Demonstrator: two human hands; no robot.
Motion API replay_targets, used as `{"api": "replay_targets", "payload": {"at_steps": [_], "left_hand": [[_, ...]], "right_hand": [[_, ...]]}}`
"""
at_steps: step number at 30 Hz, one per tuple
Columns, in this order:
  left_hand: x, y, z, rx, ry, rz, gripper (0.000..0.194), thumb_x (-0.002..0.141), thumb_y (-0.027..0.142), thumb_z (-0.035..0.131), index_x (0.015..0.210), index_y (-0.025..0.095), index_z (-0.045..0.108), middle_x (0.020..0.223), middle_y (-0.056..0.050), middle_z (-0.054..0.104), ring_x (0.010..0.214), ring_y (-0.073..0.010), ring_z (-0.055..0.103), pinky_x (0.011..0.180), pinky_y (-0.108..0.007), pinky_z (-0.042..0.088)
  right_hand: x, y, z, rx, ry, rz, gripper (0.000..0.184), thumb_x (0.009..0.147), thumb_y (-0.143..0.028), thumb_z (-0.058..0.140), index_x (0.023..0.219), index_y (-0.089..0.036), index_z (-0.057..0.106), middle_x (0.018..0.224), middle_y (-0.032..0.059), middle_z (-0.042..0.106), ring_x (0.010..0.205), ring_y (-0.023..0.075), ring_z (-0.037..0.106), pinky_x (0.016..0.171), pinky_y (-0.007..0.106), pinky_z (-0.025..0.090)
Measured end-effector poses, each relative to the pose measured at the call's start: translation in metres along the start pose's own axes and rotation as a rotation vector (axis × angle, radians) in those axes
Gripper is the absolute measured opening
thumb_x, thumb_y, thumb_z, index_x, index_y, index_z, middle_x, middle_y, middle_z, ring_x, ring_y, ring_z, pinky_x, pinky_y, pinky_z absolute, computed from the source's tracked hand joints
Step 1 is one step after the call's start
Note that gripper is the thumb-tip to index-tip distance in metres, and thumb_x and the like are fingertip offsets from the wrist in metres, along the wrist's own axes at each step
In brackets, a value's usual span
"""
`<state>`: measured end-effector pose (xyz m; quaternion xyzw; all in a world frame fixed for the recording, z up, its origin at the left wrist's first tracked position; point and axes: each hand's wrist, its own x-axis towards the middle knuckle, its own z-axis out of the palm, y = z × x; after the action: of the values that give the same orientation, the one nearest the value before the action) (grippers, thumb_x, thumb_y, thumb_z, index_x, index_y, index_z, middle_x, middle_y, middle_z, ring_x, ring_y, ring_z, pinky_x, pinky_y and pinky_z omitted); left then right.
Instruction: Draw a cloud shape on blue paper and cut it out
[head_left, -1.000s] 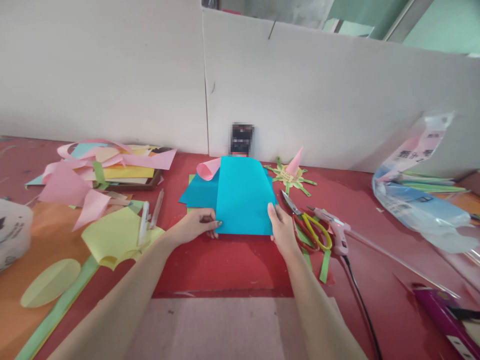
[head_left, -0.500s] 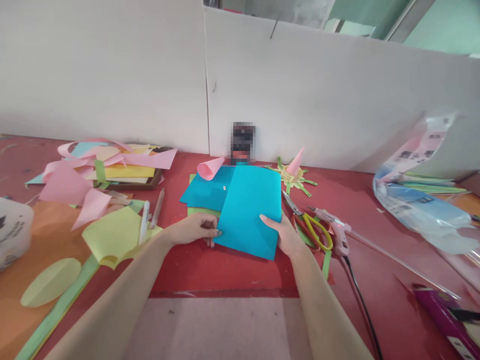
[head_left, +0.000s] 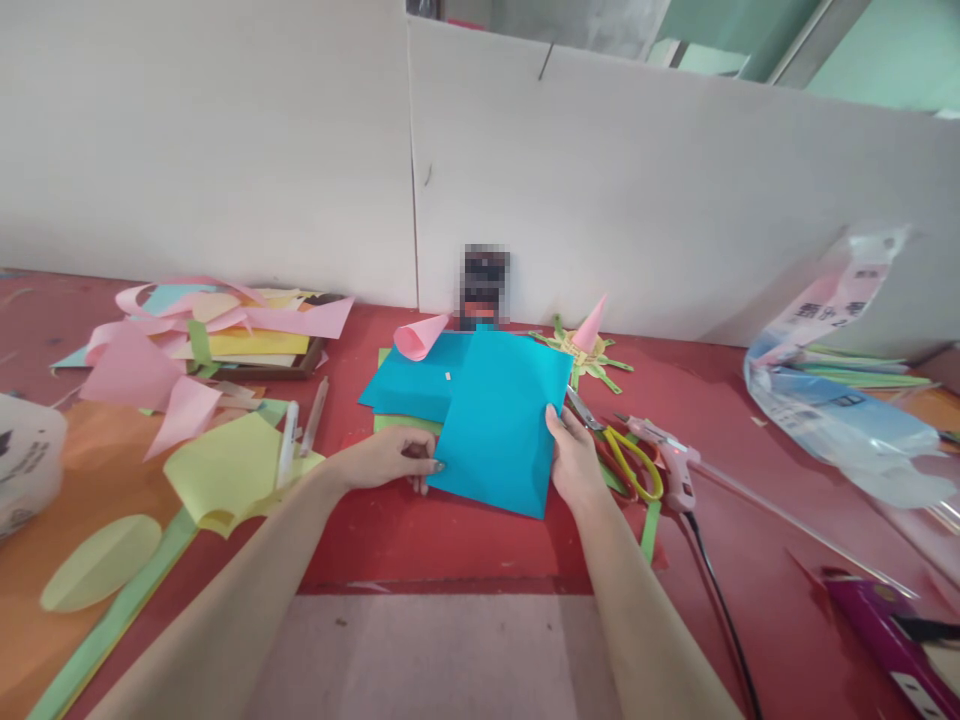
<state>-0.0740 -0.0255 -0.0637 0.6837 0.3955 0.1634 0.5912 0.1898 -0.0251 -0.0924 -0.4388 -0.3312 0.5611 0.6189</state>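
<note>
Blue sheet [head_left: 499, 430] turned askew, right hand [head_left: 576, 455] gripping

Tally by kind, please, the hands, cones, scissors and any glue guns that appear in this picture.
Left hand and right hand, both holding a blue sheet: 2 hands
Left pink cone and right pink cone: 2 cones
Scissors: 1 pair
Glue gun: 1
Total: 6

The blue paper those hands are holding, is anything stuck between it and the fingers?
Nothing visible is in between. The left hand pinches the blue paper near its lower left corner, and the right hand grips its right edge. The scissors lie off to the right, not in between.
</note>
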Motion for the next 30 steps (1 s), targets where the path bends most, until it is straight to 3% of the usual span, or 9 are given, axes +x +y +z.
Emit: {"api": "replay_targets", "payload": {"at_steps": [6,14,19,23,26,30], "left_hand": [[0.0,0.001,0.0,-0.012,0.002,0.013,0.029,0.075,0.041,0.062,0.064,0.018,0.047,0.058,0.002,0.064,0.059,-0.0132,0.063,0.056,-0.023,0.046],[0.0,0.0,0.001,-0.016,0.0,0.012,0.03,0.075,0.042,0.061,0.064,0.018,0.047,0.058,0.002,0.064,0.058,-0.0133,0.063,0.057,-0.024,0.047],[0.0,0.001,0.001,-0.015,0.003,0.004,0.032,0.074,0.044,0.061,0.064,0.018,0.046,0.057,0.002,0.063,0.058,-0.0133,0.063,0.055,-0.023,0.046],[0.0,0.0,0.001,-0.017,0.019,0.009,0.031,0.075,0.043,0.061,0.064,0.018,0.046,0.057,0.002,0.063,0.058,-0.0131,0.062,0.055,-0.023,0.046],[0.001,-0.002,0.0,-0.032,0.047,0.029,0.029,0.076,0.041,0.06,0.065,0.018,0.047,0.056,0.003,0.061,0.057,-0.0124,0.062,0.055,-0.022,0.045],[0.002,-0.004,0.001,-0.086,0.097,0.079,0.028,0.076,0.039,0.06,0.064,0.017,0.047,0.055,0.005,0.058,0.054,-0.011,0.06,0.056,-0.023,0.046]], "right_hand": [[0.009,0.012,-0.009,-0.059,0.132,-0.07,0.045,0.069,-0.048,0.067,0.109,-0.028,0.062,0.114,0.0007,0.065,0.106,0.0245,0.059,0.086,0.04,0.051],[0.012,0.015,-0.008,-0.07,0.215,-0.086,0.046,0.071,-0.049,0.064,0.11,-0.026,0.061,0.117,0.0012,0.063,0.112,0.0238,0.055,0.091,0.04,0.047],[0.005,0.005,-0.002,-0.239,0.167,-0.185,0.052,0.073,-0.053,0.059,0.117,-0.026,0.059,0.116,0.0011,0.063,0.111,0.0257,0.055,0.091,0.039,0.048],[-0.006,-0.005,0.005,-0.342,0.022,-0.168,0.054,0.073,-0.049,0.062,0.121,-0.025,0.056,0.115,0.004,0.064,0.108,0.0286,0.057,0.088,0.042,0.048],[-0.011,-0.008,0.008,-0.477,-0.067,-0.134,0.049,0.07,-0.045,0.067,0.112,-0.021,0.061,0.112,0.0062,0.066,0.102,0.0304,0.06,0.085,0.043,0.049],[-0.014,-0.01,0.01,-0.587,-0.023,-0.156,0.04,0.07,-0.048,0.066,0.096,-0.017,0.067,0.101,0.0083,0.07,0.094,0.0319,0.063,0.081,0.045,0.048]]}}
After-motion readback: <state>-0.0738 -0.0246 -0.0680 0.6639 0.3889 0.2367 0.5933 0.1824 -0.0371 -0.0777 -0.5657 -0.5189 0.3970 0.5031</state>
